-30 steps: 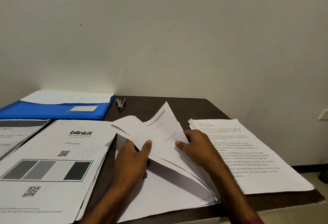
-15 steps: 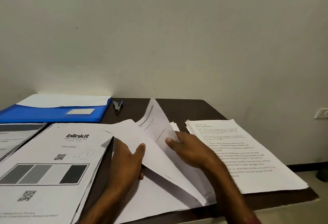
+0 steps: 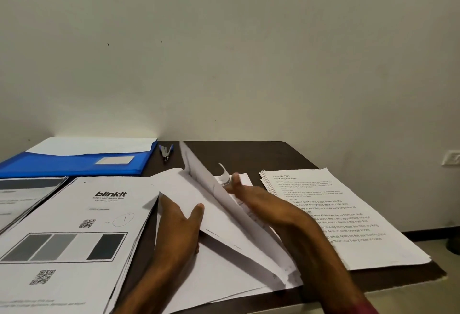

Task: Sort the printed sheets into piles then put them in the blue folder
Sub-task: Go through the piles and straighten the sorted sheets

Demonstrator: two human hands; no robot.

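Observation:
A stack of white printed sheets lies in the middle of the dark table. My left hand grips the lifted upper sheets by their near edge, thumb on top. My right hand reaches under the raised sheets, fingers pinching a curled sheet deeper in the stack. A pile headed "blinkit" lies to the left, and a text pile to the right. The blue folder lies at the back left with white paper inside.
A third pile shows at the far left edge. A small blue staple remover lies by the folder near the wall. The table's right corner and front edge are close to the piles. A wall socket is on the right.
The lifted sheets have swung up steeper and leftward. My right hand has slid further back under them and now pinches a curled sheet near the stack's far end.

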